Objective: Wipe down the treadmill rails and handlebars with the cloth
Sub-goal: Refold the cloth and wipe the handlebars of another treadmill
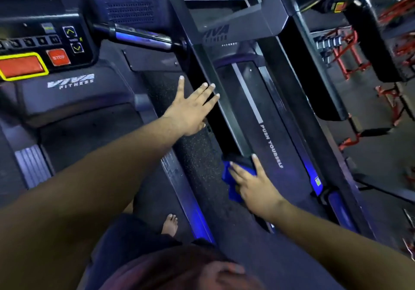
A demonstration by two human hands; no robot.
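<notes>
Gym floor; Viva Fitness treadmills (258,119) side by side; red weight racks (350,49) behind; speckled rubber flooring (197,155).

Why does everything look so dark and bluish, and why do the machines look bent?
Head view: the room is dim, with blue glare on the handlebar and side rail; the wide-angle lens bends straight edges and stretches the arms; the left hand and the right hand on the blue cloth look slightly soft.
</notes>
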